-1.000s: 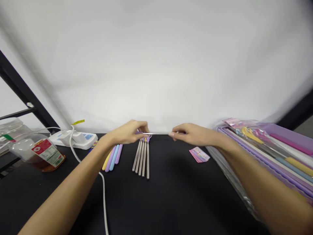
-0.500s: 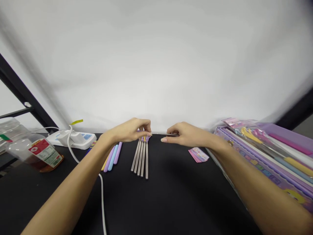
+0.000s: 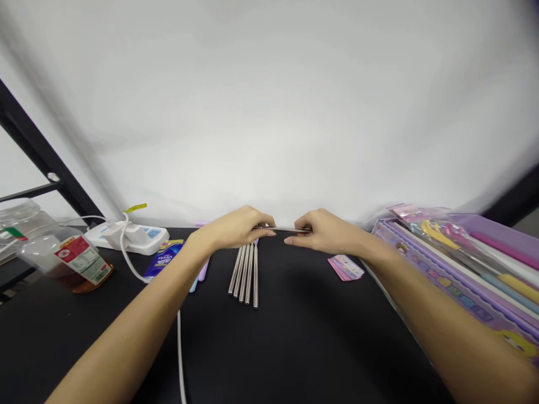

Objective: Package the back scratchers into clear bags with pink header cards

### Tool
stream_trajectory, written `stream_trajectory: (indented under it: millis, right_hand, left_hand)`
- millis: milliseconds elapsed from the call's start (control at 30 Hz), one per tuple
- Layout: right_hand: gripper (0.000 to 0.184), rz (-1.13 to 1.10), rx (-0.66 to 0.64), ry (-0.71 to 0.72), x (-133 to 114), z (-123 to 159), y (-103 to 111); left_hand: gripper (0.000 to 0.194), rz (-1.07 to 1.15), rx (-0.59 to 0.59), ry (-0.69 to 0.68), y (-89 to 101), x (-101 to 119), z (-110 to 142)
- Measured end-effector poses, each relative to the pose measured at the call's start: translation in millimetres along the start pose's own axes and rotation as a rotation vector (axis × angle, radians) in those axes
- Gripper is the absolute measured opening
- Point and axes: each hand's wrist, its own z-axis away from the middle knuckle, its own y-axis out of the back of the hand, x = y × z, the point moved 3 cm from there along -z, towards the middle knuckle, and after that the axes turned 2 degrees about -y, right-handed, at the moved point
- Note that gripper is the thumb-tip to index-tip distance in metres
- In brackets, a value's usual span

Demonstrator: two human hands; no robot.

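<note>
A thin metal rod [image 3: 283, 229] runs level between my two hands near the white wall. My left hand [image 3: 241, 227] pinches its left part between thumb and fingers. On the other side, my right hand [image 3: 323, 229] is closed round its right part. A short purple piece [image 3: 202, 223] shows behind my left wrist; whether it belongs to the rod I cannot tell. Below my left hand several metal rods [image 3: 243, 275] lie fanned side by side on the black table, their far ends partly hidden. Purple and blue sticks [image 3: 202, 272] are mostly covered by my left forearm.
Left stand a bottle with a red label [image 3: 86, 261], a white power strip [image 3: 145, 238] with a white cable [image 3: 180, 348], and a blue packet [image 3: 165, 258]. Pink cards [image 3: 346, 267] lie right, beside a purple box [image 3: 450, 294] of long items. The black table [image 3: 303, 342] meets the wall [image 3: 278, 112].
My left hand has moved right along the rod, closer to my right hand. The left forearm now covers more of the pastel sticks, and the blue packet shows more.
</note>
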Motion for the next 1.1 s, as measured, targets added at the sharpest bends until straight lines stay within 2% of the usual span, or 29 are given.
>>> stream_trajectory:
  millis: [133,333,433,567,667,767,867,933,1000,1100]
  right_hand:
    - [0.045,0.006,-0.015,0.008,7,-4,3]
    - [0.046,0.041,0.026,-0.051,25,-3,9]
    - [0.043,0.044,0.091,-0.051,18,-1,9]
    - [0.041,0.043,0.165,-0.036,3,-1,4]
    - [0.041,0.063,0.171,-0.057,10,0,6]
    - [0.043,0.091,0.174,-0.117,35,5,14]
    - [0.046,0.133,0.221,-0.189,58,11,22]
    - [0.047,0.111,0.224,-0.199,59,13,21]
    - [0.047,0.071,0.21,-0.175,49,10,16]
    - [0.044,0.036,0.203,-0.114,23,5,7]
  left_hand:
    - [0.026,-0.005,-0.007,0.025,13.1,-12,8]
    - [0.018,-0.118,0.028,0.141,31.3,-28,20]
    - [0.018,-0.24,0.068,0.132,26.7,-19,17]
    - [0.031,-0.348,0.133,0.058,8.1,5,2]
    - [0.035,-0.333,0.147,0.011,7.7,8,-2]
    - [0.033,-0.269,0.17,-0.003,30.7,-6,11]
    - [0.031,-0.293,0.265,0.09,62.1,-25,36]
    - [0.034,-0.364,0.288,0.166,71.6,-30,47]
    - [0.037,-0.423,0.273,0.19,66.6,-25,47]
    - [0.037,-0.442,0.205,0.118,39.5,-3,29]
